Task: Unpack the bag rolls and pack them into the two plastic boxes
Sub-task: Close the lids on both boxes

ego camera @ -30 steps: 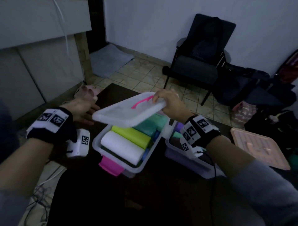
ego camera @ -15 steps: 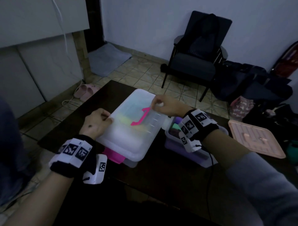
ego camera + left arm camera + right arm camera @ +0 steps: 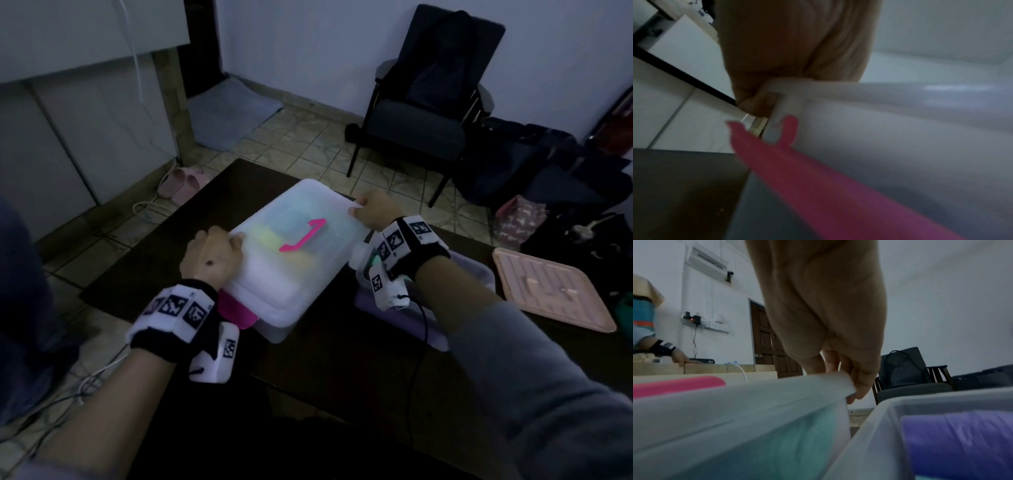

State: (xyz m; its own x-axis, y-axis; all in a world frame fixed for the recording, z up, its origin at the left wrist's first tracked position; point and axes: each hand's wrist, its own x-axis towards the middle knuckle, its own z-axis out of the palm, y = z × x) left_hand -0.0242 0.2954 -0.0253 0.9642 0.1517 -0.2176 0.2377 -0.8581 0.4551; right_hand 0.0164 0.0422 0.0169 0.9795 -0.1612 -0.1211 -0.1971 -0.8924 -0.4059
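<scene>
The translucent lid point(image 3: 301, 240) with its pink handle point(image 3: 303, 235) lies on the clear box point(image 3: 274, 329) near the worktop's point(image 3: 342, 370) far left corner; yellow and teal bag rolls point(image 3: 793, 439) show through. The left hand point(image 3: 210, 258) curls its fingers around the lid's near-left edge, above the pink latch point(image 3: 236, 310). The right hand point(image 3: 375, 214) pinches the lid's far-right corner. Just right, touching or nearly so, the second box point(image 3: 479, 274) holds a purple roll point(image 3: 957, 443). A pink lid point(image 3: 551, 291) lies at the right edge.

Dark table point(image 3: 342, 359): two boxes point(image 3: 274, 301), pink lid point(image 3: 555, 294).
</scene>
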